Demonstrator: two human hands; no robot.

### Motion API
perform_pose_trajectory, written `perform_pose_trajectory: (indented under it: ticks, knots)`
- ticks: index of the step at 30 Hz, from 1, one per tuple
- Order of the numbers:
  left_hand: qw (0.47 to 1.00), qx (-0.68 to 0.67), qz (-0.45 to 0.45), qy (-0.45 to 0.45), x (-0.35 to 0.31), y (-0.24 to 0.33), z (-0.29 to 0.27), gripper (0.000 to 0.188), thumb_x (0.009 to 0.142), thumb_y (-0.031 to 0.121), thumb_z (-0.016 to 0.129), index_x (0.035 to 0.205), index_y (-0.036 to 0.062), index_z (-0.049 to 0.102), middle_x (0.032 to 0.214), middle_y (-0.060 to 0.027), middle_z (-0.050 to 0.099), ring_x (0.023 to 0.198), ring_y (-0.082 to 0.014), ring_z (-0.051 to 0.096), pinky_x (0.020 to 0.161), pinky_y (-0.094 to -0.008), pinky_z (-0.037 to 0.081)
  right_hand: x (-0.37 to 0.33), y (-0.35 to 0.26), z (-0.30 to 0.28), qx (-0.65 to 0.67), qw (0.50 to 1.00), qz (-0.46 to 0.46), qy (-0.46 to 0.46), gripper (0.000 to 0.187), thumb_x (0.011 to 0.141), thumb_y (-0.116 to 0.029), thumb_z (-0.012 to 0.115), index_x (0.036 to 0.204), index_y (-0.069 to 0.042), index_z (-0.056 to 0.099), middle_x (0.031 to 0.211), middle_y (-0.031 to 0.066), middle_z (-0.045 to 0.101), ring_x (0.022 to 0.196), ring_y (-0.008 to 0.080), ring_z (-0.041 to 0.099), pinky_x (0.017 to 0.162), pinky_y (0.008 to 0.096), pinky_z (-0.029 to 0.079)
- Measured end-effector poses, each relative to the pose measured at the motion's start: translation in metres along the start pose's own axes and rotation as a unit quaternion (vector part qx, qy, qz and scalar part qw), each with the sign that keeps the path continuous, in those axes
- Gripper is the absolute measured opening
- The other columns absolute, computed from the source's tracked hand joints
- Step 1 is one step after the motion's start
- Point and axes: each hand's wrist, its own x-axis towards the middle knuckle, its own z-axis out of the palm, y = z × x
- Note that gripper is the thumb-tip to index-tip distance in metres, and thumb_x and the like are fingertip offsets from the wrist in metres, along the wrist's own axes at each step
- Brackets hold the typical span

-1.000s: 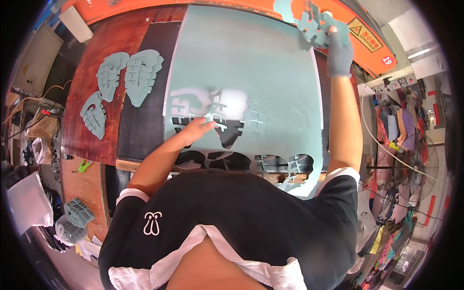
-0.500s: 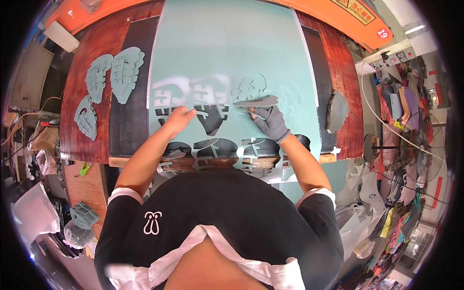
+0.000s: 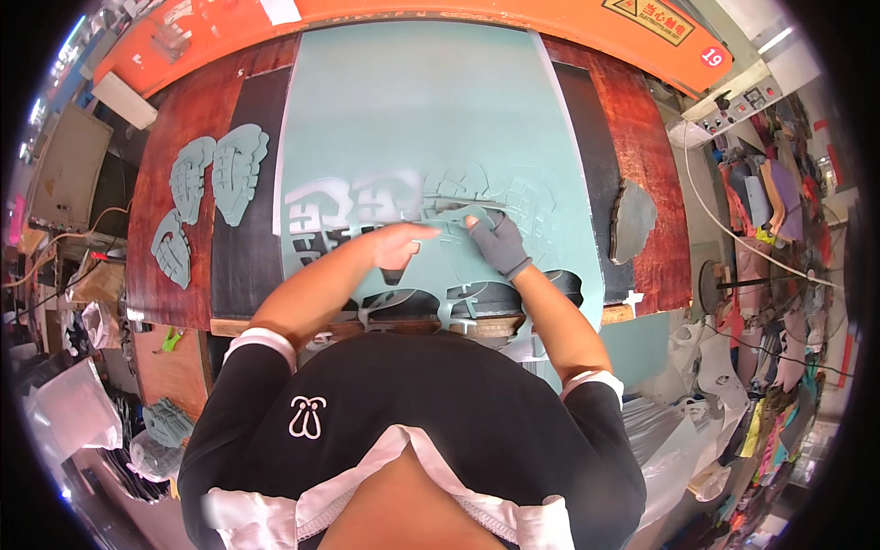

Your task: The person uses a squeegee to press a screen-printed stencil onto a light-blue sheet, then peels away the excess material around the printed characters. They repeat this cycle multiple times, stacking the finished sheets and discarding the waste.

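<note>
A pale green sheet (image 3: pixel 422 101) lies over the table, with rows of shoe-upper-shaped cuts and holes along its near part. My right hand (image 3: pixel 500 246), in a grey fingerless glove, pinches the edge of a cut green piece (image 3: pixel 478 218) at the sheet's middle right. From the left, my bare left hand (image 3: pixel 400 244) reaches over the sheet beside an opened hole, its fingers stretched toward that piece; their tips are slightly blurred. Several cut outlines still filled with material (image 3: pixel 532 215) lie to the right of my gloved hand.
Stacks of cut green pieces (image 3: pixel 238 174) sit on the red-brown board at left. A dark grey curved-edged stack (image 3: pixel 632 220) lies at right. An orange machine beam (image 3: pixel 385 32) crosses the far side. Hanging coloured material (image 3: pixel 770 202) fills the right.
My left hand has moved right across the sheet, close to my right hand. The piece in my right hand, tilted up before, is now lower, near the sheet. The view has shifted slightly.
</note>
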Motion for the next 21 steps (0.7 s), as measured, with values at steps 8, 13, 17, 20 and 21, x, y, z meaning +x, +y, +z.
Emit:
perform_pose_trajectory:
  ticks: [8,13,17,20,21]
  knots:
    - [0.974,-0.112,0.01,-0.195,0.018,-0.002,0.003,0.05,0.087,0.021,0.053,0.127,-0.0081,0.044,0.126,-0.0247,0.051,0.118,-0.0371,0.05,0.099,-0.0497,0.041,-0.017,-0.029,-0.034,0.068,0.992,-0.072,-0.074,0.042,0.088,-0.035,0.057,0.113,-0.001,0.058,0.103,0.0154,0.061,0.094,0.0308,0.057,0.084,0.0388,0.044]
    - [0.951,-0.128,0.054,-0.277,0.022,-0.005,0.0,0.056,0.089,0.02,0.052,0.137,-0.0008,0.034,0.131,-0.0209,0.048,0.116,-0.0304,0.053,0.094,-0.0459,0.046,-0.028,-0.04,-0.041,-0.129,0.945,-0.284,-0.099,0.063,0.084,-0.034,0.063,0.134,-0.004,0.038,0.115,0.0165,0.056,0.101,0.0359,0.055,0.089,0.0425,0.043]
    - [0.958,-0.09,0.076,-0.26,0.017,-0.004,0.004,0.051,0.094,0.029,0.048,0.134,-0.0006,0.038,0.124,-0.0185,0.054,0.111,-0.0278,0.056,0.092,-0.0421,0.048,-0.021,-0.028,-0.039,0.051,0.991,-0.065,-0.103,0.057,0.085,-0.034,0.064,0.128,-0.001,0.048,0.111,0.0135,0.059,0.098,0.0234,0.057,0.087,0.0356,0.045]
    - [0.979,-0.026,0.079,-0.186,0.008,-0.002,0.004,0.049,0.096,0.037,0.045,0.129,-0.0005,0.044,0.112,-0.0165,0.061,0.105,-0.0255,0.058,0.089,-0.0384,0.048,0.006,-0.016,-0.049,0.082,0.98,0.174,0.037,0.063,0.084,-0.047,0.062,0.117,0.006,0.056,0.103,0.0141,0.063,0.09,0.0191,0.058,0.082,0.0317,0.047]
    - [0.984,0.012,0.087,-0.154,0.005,-0.002,0.004,0.049,0.096,0.039,0.045,0.126,-0.0005,0.045,0.107,-0.015,0.063,0.104,-0.0245,0.059,0.088,-0.0372,0.048,0.025,-0.014,-0.062,-0.018,0.981,0.162,0.102,0.06,0.083,-0.048,0.062,0.105,0.007,0.058,0.091,0.0135,0.062,0.082,0.02,0.057,0.075,0.0337,0.046]
